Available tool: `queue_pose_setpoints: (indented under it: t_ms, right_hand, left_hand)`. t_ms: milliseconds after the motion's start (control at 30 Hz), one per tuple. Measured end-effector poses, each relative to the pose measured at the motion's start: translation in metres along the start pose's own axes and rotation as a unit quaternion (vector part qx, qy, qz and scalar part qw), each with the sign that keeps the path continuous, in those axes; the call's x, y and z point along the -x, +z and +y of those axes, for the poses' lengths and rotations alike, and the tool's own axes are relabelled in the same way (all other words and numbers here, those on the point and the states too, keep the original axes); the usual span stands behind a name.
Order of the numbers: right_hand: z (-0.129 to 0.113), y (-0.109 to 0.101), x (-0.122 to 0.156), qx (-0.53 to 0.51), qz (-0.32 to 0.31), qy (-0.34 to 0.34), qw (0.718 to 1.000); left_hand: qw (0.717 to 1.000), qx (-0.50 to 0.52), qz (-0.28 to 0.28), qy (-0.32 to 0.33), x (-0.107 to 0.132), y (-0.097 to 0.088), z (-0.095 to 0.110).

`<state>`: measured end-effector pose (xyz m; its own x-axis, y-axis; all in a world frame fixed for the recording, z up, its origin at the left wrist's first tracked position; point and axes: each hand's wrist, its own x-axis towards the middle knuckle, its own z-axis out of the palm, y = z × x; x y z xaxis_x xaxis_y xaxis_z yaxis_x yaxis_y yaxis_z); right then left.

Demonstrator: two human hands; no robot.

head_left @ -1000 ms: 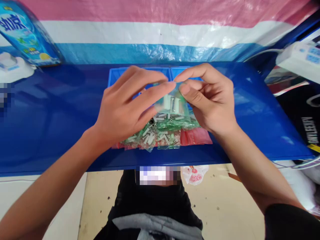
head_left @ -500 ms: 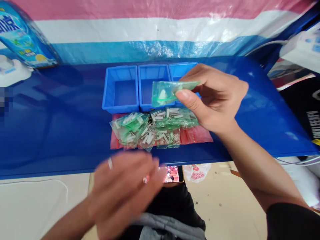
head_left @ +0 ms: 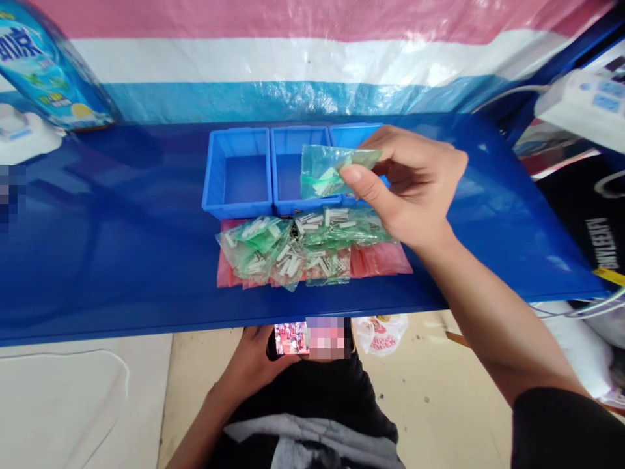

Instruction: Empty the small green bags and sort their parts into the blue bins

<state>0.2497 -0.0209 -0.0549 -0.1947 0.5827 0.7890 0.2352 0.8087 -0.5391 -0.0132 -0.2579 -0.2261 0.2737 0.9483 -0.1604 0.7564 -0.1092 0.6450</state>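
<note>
Between the thumb and fingers of my right hand (head_left: 415,176) is a small clear zip bag (head_left: 317,169) with a green band and small white pieces inside. It hangs in front of the middle and right bins. Below lie several similar zip bags (head_left: 258,251) of white pieces, resting on red plastic bags (head_left: 385,259). My left hand (head_left: 254,358) is down at the lap, closed around the left end of a lit phone (head_left: 290,337). The table edge partly hides its fingers.
Three blue plastic bins (head_left: 237,210) stand in a row on the blue table (head_left: 122,247). A blue printed pack (head_left: 53,71) leans at the back left. A white power strip (head_left: 581,107) sits at the right, and a striped sheet (head_left: 293,58) hangs behind.
My left hand has gone from in front of the table edge down to the phone and taken hold of it. The zip bag in my right hand has tilted and risen slightly.
</note>
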Motion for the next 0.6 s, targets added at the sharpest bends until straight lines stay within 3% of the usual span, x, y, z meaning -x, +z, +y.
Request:
queue_pose_setpoints:
  t_ms: [167,600]
  right_hand:
    - [0.003,-0.0019,-0.0006,0.003,-0.006,-0.007,1.0]
    - [0.009,0.0002,0.001,-0.005,-0.001,-0.01,1.0]
  left_hand:
    - [0.997,0.012,-0.055,0.054,-0.0042,-0.0083,-0.002]
    - [0.993,0.006,-0.059,0.098,-0.0043,-0.0057,-0.0036]
